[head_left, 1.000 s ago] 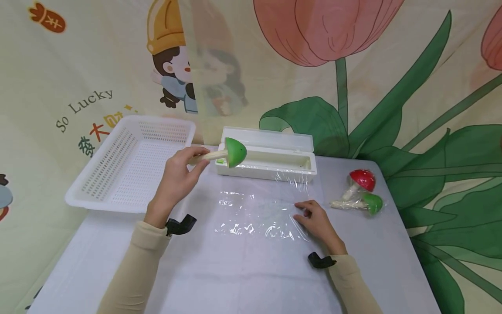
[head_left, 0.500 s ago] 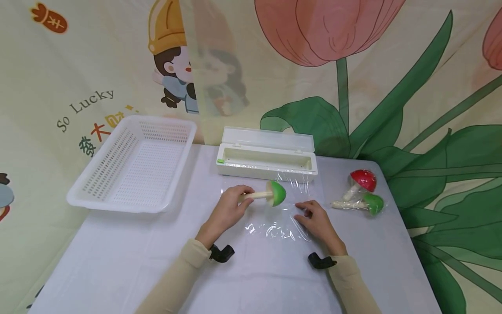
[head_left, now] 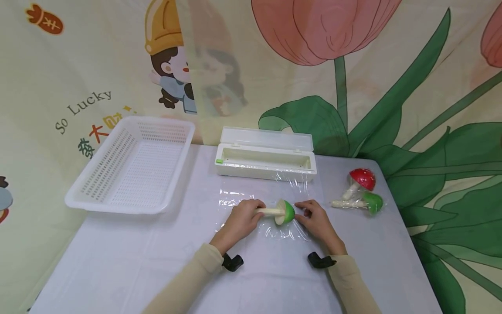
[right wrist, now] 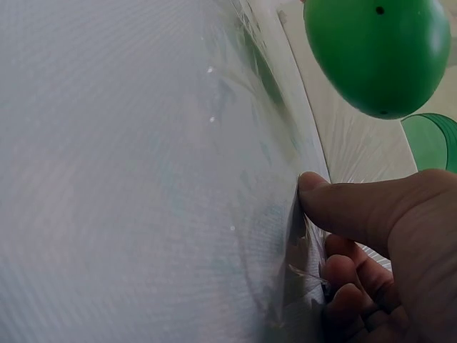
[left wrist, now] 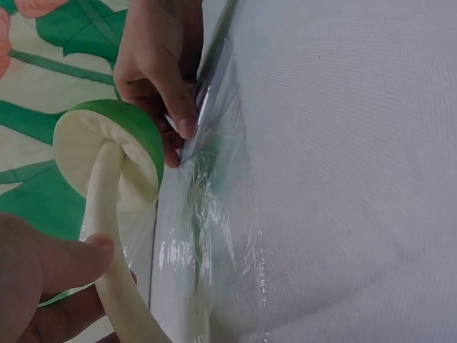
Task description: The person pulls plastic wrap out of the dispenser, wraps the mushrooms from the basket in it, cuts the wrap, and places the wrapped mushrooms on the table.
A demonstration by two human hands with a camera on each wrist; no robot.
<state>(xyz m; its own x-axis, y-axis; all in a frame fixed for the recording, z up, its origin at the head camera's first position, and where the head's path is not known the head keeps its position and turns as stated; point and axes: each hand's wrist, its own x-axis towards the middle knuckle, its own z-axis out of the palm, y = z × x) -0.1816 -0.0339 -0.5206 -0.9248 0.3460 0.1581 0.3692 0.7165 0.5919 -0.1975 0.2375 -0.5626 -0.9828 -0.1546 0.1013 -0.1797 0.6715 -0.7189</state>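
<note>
A toy mushroom [head_left: 289, 212] with a green cap and pale stem hangs over a sheet of clear plastic wrap [head_left: 231, 202] in the head view. My left hand [head_left: 242, 219] pinches the stem [left wrist: 107, 193] between thumb and fingers, the cap pointing right. At the sheet's right side, my right hand [head_left: 317, 221] pinches the edge of the film, its thumb and curled fingers on it in the right wrist view. The green cap [right wrist: 378, 53] is close above that hand. From the sheet, film runs up to a long white dispenser box [head_left: 266, 172] with its lid raised.
A white perforated basket [head_left: 168, 198] stands at the left back of the white-covered table [head_left: 117, 261]. To the right lie a red-capped mushroom [head_left: 362, 179] and another green-capped mushroom [head_left: 372, 203], both apparently wrapped in film. A printed cloth [head_left: 243, 52] hangs behind the table.
My left hand has carried the green mushroom from in front of the dispenser's left end, rightward and toward me, over the plastic wrap. My right hand has stayed at the sheet's edge.
</note>
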